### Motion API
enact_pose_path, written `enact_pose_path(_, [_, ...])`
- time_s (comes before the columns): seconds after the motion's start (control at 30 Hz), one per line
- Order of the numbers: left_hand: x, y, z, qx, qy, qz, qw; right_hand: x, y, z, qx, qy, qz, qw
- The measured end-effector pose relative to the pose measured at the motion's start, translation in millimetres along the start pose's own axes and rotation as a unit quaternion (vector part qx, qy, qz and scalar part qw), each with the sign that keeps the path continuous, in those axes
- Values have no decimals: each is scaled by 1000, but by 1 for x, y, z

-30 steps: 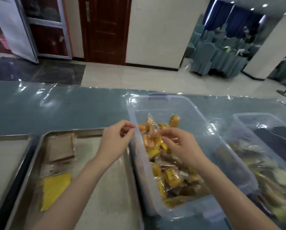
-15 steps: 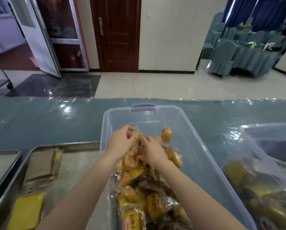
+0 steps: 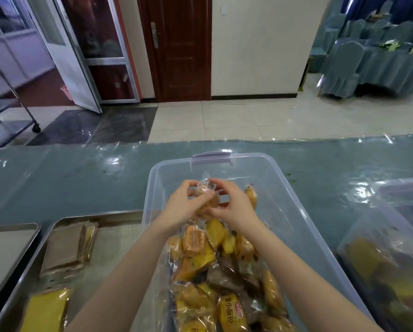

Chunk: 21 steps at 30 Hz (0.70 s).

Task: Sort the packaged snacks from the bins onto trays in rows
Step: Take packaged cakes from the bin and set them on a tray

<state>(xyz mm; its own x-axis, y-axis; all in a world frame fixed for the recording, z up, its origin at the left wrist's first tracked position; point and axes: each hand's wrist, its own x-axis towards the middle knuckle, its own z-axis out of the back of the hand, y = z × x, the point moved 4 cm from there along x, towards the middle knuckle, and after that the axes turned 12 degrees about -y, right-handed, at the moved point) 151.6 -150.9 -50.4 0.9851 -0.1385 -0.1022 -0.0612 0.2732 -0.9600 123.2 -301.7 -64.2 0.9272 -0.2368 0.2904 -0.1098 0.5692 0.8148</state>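
Pinching a small golden clear-wrapped snack (image 3: 206, 196) over the clear plastic bin (image 3: 294, 212) with left hand (image 3: 185, 208) and right hand (image 3: 235, 208), we see the silver metal tray (image 3: 93, 215) lies left of our grip (left hand nearer).

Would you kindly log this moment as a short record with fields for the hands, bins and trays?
left hand: grips a packet over the bin
right hand: pinches the same packet
bin: clear, holds a pile of yellow and brown packets
tray: left of the bin, bears a brown packet and a yellow packet
second bin: at the right, also holds packets
second tray: far left, partly in view
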Motion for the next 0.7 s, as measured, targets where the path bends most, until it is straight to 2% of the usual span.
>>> enact_pose_path(0.07, [2, 1, 7, 13, -51, -9, 999, 2, -8, -5, 25, 38, -17, 999])
enact_pose_path(0.13, [4, 4, 13, 72, -112, -24, 991, 6, -23, -11, 7, 29, -47, 998])
enact_pose_path(0.2, [6, 7, 17, 108, -159, -27, 981, 11, -37, -20, -65, 5, -62, 996])
enact_pose_path(0.3, [8, 11, 19, 132, -200, -21, 971, 16, -52, -46, -151, 46, -56, 986])
enact_pose_path(0.4, [10, 13, 20, 145, -217, -7, 965, 15, -61, -66, -164, 80, -46, 982])
enact_pose_path(0.6, [7, 9, 21, 152, -209, -11, 966, 20, -45, -18, -63, -68, -52, 994])
enact_pose_path(0.7, [7, 6, 19, 93, -178, 5, 980, 14, -20, 7, -1, -66, -26, 997])
